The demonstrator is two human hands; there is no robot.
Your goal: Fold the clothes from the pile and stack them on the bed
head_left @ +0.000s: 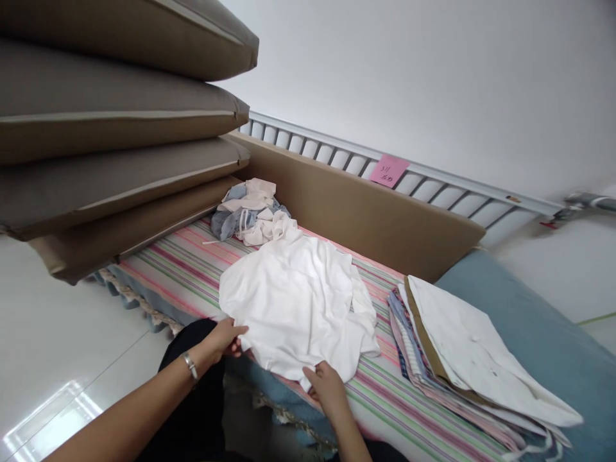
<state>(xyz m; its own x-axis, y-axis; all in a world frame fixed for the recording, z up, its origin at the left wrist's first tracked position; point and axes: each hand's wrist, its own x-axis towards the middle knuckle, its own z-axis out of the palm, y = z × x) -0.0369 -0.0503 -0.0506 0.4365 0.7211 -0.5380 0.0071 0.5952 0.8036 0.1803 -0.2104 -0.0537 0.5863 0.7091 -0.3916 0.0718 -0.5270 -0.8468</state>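
Observation:
A white garment (298, 298), wrinkled and loosely spread, lies on the striped cloth (185, 269); its exact kind is hard to make out. My left hand (226, 337), with a silvery band at the wrist, pinches its near left edge. With thumb and fingers, my right hand (327, 388) grips the near edge further right. Behind the garment, touching its far side, sits a crumpled heap of blue-grey and off-white clothes (250, 212). To the right is a stack of folded clothes (462, 346) with a white piece on top.
Large grey-brown cushions (144, 115) are piled at the left. A brown board (356, 205) stands along the back before a white slatted rail (433, 192) bearing a pink note (389, 171). Blue-green fabric (524, 314) covers the right side. Glossy floor (62, 359) shows at lower left.

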